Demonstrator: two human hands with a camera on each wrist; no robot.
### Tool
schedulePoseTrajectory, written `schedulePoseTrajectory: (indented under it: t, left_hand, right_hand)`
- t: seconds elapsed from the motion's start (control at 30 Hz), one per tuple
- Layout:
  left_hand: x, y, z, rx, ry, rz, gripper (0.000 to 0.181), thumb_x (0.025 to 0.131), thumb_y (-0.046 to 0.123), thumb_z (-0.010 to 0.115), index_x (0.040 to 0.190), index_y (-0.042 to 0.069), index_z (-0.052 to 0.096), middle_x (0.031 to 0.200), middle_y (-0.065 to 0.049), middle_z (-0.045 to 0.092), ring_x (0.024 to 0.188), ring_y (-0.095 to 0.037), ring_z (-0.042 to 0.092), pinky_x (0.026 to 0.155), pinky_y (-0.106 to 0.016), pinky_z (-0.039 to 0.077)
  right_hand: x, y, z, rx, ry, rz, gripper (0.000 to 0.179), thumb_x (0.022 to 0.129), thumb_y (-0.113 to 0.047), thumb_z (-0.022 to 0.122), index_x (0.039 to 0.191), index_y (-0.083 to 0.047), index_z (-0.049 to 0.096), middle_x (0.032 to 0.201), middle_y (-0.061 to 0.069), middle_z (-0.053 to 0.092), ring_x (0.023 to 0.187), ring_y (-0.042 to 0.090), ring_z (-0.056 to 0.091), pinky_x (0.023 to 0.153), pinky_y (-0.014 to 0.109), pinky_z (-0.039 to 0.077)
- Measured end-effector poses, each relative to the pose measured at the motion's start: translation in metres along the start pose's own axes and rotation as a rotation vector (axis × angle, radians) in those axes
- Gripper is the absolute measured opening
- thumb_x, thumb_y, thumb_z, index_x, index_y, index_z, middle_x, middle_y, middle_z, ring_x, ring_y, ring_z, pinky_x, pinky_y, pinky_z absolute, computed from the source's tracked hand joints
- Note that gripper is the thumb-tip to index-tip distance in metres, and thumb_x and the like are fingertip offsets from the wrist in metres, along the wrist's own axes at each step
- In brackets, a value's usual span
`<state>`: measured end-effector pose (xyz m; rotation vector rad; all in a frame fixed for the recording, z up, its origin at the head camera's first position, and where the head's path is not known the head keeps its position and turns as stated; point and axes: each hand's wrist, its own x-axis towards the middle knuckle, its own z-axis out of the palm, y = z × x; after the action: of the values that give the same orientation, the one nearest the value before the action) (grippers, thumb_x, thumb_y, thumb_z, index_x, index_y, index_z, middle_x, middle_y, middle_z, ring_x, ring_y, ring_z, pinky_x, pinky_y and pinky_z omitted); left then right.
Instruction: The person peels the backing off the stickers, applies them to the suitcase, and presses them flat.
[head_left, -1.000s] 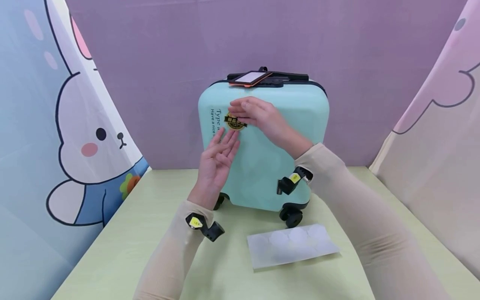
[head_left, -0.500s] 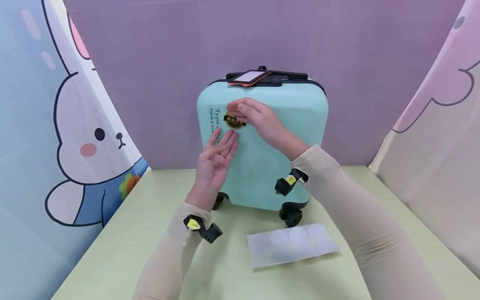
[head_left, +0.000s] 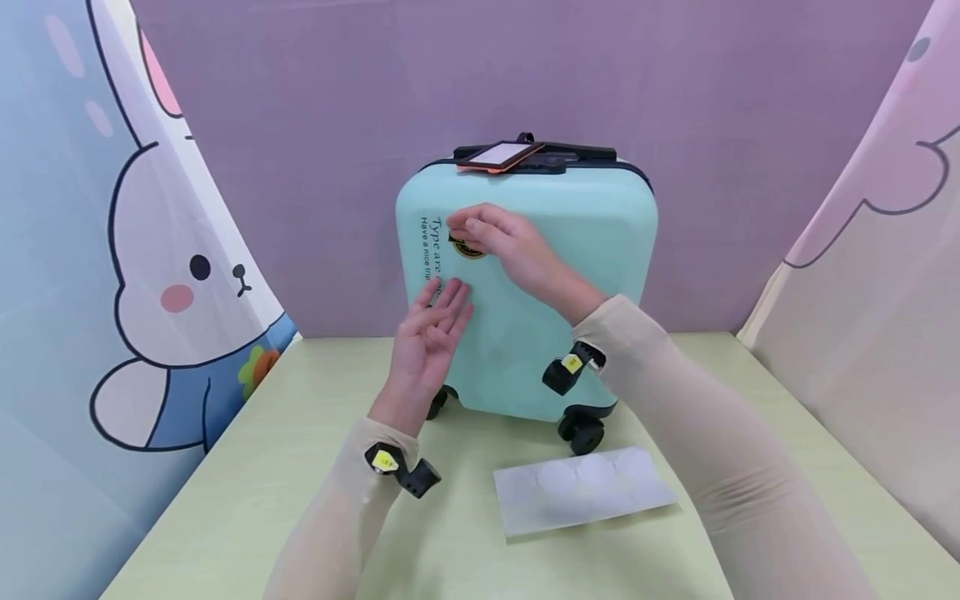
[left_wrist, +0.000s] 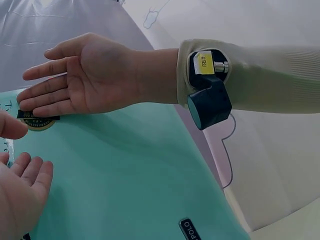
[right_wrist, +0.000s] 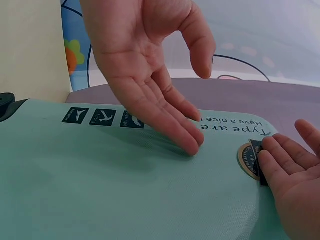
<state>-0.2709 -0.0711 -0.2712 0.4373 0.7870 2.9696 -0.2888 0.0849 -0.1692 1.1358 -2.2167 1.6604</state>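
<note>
A mint-green suitcase stands upright on its wheels, a round black-and-gold sticker on its front. My right hand lies across the upper part of this sticker with its fingers straight; in the left wrist view, the fingertips overlap the sticker's black band. Below the sticker is my left hand, palm turned up, fingers loosely extended and overlapping the printed lettering in the head view. The right wrist view has the left fingertips close against the shell, apart from the sticker. Neither hand grips anything.
A pale sticker sheet lies on the table in front of the suitcase's right wheel. A tag with an orange edge rests by the black top handle. Cartoon-printed cloth hangs at the left.
My right hand has slid slightly left and down, covering more of the sticker. The left hand has dropped lower, away from the sticker, uncovering more of the lettering.
</note>
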Motion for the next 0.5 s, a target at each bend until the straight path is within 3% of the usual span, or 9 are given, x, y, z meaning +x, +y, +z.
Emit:
schedulePoseTrajectory:
  t: [0.5]
  left_hand:
    - [-0.006,-0.008,-0.025,0.013,0.071,-0.042,0.068,0.094,-0.014,0.036,0.156,0.008,0.019,0.155,-0.018,0.031,0.143,-0.030,0.035,0.113,-0.037,0.038]
  right_hand:
    - [-0.007,0.011,0.007,-0.022,-0.050,0.053,0.035,0.108,-0.014,0.039,0.134,0.006,0.054,0.137,0.017,0.057,0.128,0.023,0.053,0.109,0.026,0.041]
